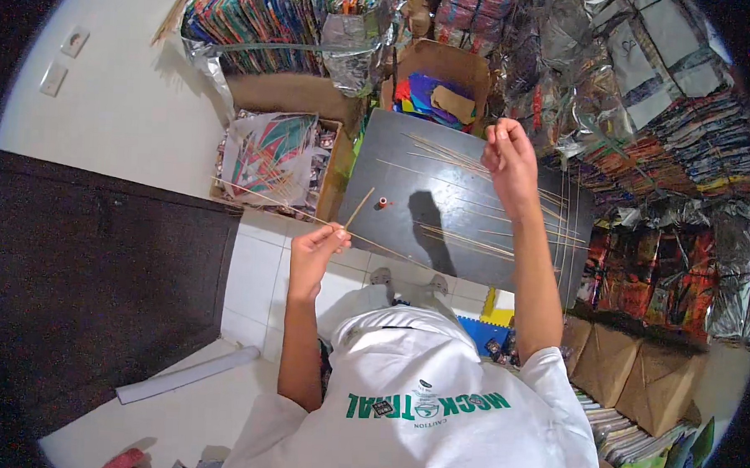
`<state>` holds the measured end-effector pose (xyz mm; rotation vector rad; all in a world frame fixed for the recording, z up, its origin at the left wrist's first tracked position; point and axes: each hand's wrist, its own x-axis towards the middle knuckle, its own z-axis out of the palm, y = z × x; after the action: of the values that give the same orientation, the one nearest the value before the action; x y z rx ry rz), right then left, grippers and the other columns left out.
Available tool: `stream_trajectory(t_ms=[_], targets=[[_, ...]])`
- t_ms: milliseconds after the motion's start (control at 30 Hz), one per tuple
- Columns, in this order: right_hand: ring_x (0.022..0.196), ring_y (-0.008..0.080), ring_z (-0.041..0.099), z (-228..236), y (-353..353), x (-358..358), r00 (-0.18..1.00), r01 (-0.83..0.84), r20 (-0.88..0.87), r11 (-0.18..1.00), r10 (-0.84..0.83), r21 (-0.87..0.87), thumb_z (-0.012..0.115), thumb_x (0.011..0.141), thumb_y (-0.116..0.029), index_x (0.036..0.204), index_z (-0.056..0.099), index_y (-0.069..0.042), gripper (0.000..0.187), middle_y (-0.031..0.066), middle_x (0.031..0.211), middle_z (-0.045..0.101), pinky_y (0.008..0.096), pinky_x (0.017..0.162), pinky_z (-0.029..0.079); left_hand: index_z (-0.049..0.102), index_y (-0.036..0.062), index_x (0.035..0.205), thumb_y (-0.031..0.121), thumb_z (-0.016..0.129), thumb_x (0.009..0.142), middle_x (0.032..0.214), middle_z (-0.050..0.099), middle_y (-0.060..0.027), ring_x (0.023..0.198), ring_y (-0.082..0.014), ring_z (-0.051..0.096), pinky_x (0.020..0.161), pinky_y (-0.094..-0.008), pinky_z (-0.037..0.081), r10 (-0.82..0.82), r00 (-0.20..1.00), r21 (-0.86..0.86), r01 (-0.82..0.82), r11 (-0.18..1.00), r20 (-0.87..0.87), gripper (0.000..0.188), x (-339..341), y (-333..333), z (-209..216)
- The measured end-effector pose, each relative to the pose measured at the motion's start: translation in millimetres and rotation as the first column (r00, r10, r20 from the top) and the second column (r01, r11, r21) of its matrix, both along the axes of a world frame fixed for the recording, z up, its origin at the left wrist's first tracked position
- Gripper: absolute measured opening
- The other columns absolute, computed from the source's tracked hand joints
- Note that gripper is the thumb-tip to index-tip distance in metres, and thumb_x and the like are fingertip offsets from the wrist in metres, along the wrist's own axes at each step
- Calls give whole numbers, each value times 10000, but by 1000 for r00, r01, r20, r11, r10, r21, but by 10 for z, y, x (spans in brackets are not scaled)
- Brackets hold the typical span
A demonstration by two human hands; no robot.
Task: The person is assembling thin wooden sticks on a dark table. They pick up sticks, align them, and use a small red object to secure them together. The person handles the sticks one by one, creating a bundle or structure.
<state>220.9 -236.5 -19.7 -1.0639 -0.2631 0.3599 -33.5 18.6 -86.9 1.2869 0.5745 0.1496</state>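
Note:
My left hand (314, 255) is closed at the near left edge of the dark table (375, 146). Between thumb and fingers it pinches a short bamboo stick (359, 207) that points up and away. A long thin bamboo stick (264, 197) crosses at the same fingers, reaching far to the left and along the table's near edge. My right hand (512, 160) is raised over the table's right part, thumb and fingertips pressed together; whatever they hold is too fine to make out. A small spool (383, 203) stands on the table. Several thin bamboo sticks (467, 238) lie across its middle and right.
Left of the table, an open carton (333, 169) holds kite-like sheets. Behind it stands a cardboard box (474, 67) with coloured pieces. Wrapped stacks (680, 155) crowd the right side. A dark panel (97, 280) and a white roll (186, 376) are at the left.

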Motion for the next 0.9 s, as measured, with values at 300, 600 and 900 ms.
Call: stream_trajectory(t_ms=[300,600,900], targets=[[812,52,597,666,-486,-464,960,-17,240,883,146,-469,661,932,-49,1195,548,-56,286,15,921,689,206,707,434,731,-26,996,96,687,924,902,718,-47,795,-103,662,693,-232,487,33,999,-34,-32,999,27,148,164,-283,168],[645,21,541,484,-404,-1102,923,24,340,854,181,-519,707,896,-69,1073,533,-65,247,10,811,727,223,564,413,727,-28,1058,119,701,928,920,732,-64,775,-116,684,645,-220,508,-83,992,109,72,991,93,198,448,-912,793],[672,71,618,585,-371,-1445,890,211,453,837,49,-505,729,894,-77,1040,530,-41,249,64,810,690,246,595,488,720,-37,1064,96,699,932,925,736,-73,777,-112,685,643,-218,533,-152,977,119,135,984,150,189,462,-1229,1014]])
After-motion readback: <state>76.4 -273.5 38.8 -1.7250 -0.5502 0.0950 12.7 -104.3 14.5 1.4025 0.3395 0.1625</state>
